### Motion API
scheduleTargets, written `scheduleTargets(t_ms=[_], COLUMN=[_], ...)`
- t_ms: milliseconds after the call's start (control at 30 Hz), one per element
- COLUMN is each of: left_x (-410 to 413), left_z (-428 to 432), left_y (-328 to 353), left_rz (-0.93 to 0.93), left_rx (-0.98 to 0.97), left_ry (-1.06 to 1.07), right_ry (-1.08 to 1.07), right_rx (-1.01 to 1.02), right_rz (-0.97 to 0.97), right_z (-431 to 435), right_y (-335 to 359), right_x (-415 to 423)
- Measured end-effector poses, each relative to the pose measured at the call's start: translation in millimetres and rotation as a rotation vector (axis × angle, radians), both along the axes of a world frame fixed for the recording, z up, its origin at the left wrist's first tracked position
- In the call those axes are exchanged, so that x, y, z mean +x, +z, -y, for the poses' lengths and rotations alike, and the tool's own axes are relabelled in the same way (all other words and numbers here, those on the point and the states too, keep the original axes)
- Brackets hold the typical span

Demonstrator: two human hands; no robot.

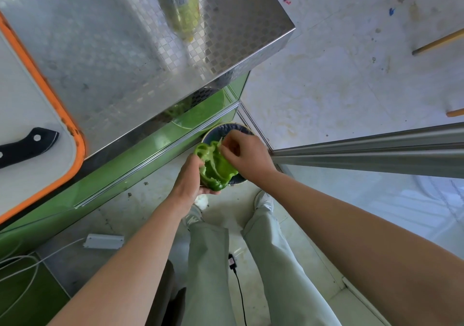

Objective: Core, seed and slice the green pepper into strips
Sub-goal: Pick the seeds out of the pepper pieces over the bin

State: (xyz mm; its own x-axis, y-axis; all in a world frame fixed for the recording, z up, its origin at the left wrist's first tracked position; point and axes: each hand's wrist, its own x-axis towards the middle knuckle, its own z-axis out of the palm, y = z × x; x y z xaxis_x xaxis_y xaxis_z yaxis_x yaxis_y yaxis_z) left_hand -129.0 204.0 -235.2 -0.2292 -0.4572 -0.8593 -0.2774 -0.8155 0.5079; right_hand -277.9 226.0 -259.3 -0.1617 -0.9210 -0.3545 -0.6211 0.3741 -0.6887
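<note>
Closest in, two bare forearms reached forward over pale trousers (208, 263) and light shoes (263, 200) on the floor. A black cable (238, 288) ran between the legs, and a small white box (104, 241) with white leads lay to the left by the green cabinet front (105, 175).

Further out, the left hand (187, 180) cupped the green pepper (217, 168) from its left side and underneath, fingers curled round it. The pepper was already split open, its hollow inside facing up. The right hand (244, 153) sat at the pepper's upper right edge, its fingertips bunched narrow and pinching at the inner flesh; what they gripped could not be made out. The pepper was off the bench, held in the air just beyond its front edge near the front right corner, above a round bin (236, 127) with a dark liner.

On the steel bench (113, 49), an orange-rimmed cutting board (30, 94) lay at the left edge with a black-handled knife (27, 146) on it. A bottle (179, 4) of yellow-green contents stood at the far edge.
</note>
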Motion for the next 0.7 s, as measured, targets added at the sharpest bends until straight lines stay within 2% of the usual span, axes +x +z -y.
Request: scheduleTargets(t_ms=[100, 200, 300, 433, 700], left_x=[1.1, 2.9, -0.3, -6.9, -13.5], left_z=[-2.4, -5.9, -6.9, -1.0, 0.0], left_y=[-1.6, -3.5, -1.1, 3.3, 6.2], left_rz=[-0.019, 0.004, -0.033, -0.033, -0.063], left_rx=[-0.010, -0.031, -0.043, -0.089, -0.158], left_ry=[-0.029, -0.057, 0.008, -0.049, -0.075], right_ry=[0.129, 0.146, 0.165, -0.002, -0.025], right_rx=[0.162, 0.364, 0.476, 0.533, 0.439], right_rz=[0.135, 0.295, 0.343, 0.463, 0.316], right_z=[1.6, 6.2, 9.6, 10.2, 15.4], right_y=[6.6, 10.3, 11.4, 14.6, 6.0], right_x=[9.0, 10.1, 11.2, 14.7, 20.9])
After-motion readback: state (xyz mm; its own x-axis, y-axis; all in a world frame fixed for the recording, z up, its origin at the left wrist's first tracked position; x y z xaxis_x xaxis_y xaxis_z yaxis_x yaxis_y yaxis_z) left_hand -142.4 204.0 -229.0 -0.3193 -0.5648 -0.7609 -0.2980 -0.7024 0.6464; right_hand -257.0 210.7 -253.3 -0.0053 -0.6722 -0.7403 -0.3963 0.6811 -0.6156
